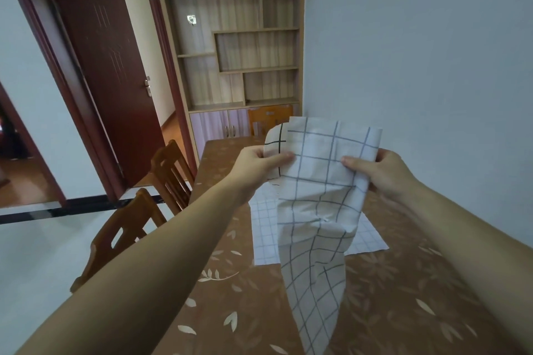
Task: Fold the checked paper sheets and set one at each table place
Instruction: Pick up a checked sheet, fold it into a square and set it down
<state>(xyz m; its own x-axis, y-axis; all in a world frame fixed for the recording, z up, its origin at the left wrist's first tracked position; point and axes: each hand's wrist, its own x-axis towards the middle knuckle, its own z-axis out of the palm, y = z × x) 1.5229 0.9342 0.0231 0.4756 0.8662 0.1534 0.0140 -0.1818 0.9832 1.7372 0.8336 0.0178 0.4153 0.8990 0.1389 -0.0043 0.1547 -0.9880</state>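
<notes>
Both hands hold one checked paper sheet [320, 181] up above the table [245, 311]. The left hand [256, 163] pinches its edge at nine o'clock and the right hand [383, 173] pinches it at three, thumbs on the near face. Held high, its crumpled lower half hangs free toward six, probably to square it for folding. More flat checked sheets [264, 233] lie on the table beneath.

A sheet [320, 196] hangs above the table [245, 297]; another sheet [264, 236] lies on it; chairs [170, 173] stand left.
</notes>
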